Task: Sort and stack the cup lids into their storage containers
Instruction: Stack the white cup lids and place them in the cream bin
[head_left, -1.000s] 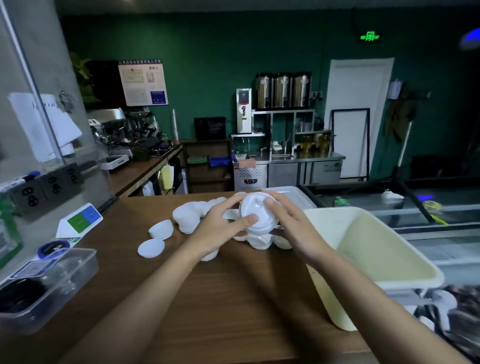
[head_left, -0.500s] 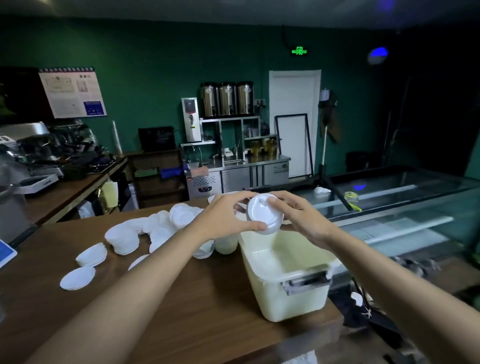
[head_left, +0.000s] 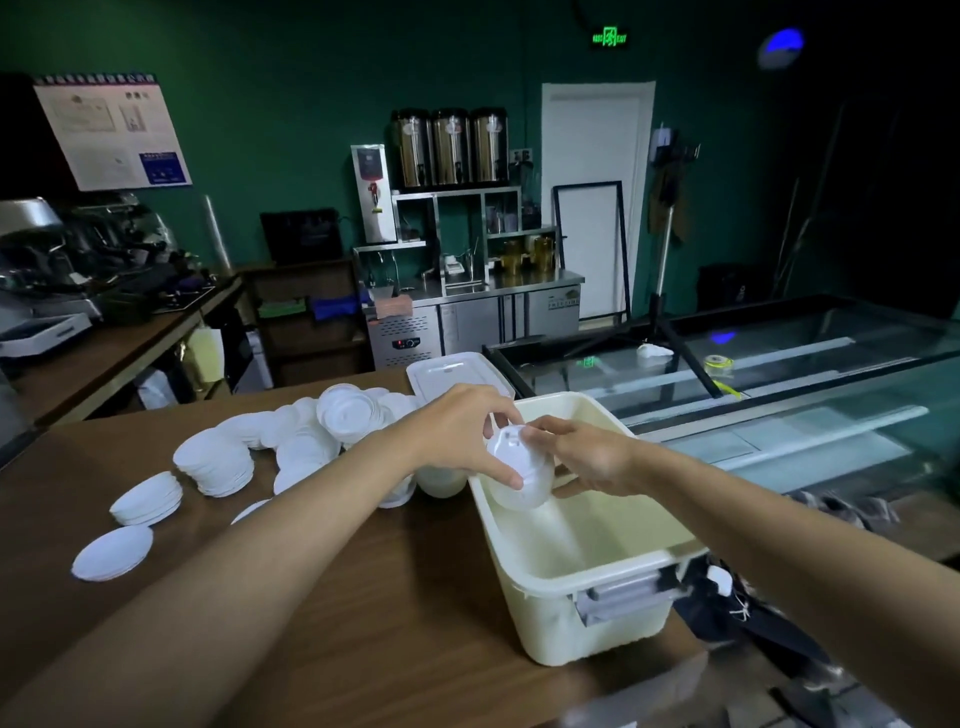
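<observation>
Both hands hold a short stack of white domed cup lids (head_left: 519, 470) just inside the near-left corner of a cream plastic storage bin (head_left: 613, 569). My left hand (head_left: 460, 434) grips the stack from the left and above, thumb along its lower edge. From the right, my right hand (head_left: 589, 457) grips it with curled fingers. Flat white lids (head_left: 213, 465) and more domed lids (head_left: 348, 410) lie in loose piles on the wooden counter (head_left: 363, 597) to the left of the bin.
The bin's white cover (head_left: 457, 376) lies on the counter behind it. A single flat lid (head_left: 111, 552) sits near the left. A glass display case (head_left: 779, 384) runs along the right. The counter's front edge passes just under the bin.
The stack of domed lids has come down from above the bin's rim into the bin's near-left corner, both hands still on it. The view has shifted right and closer.
</observation>
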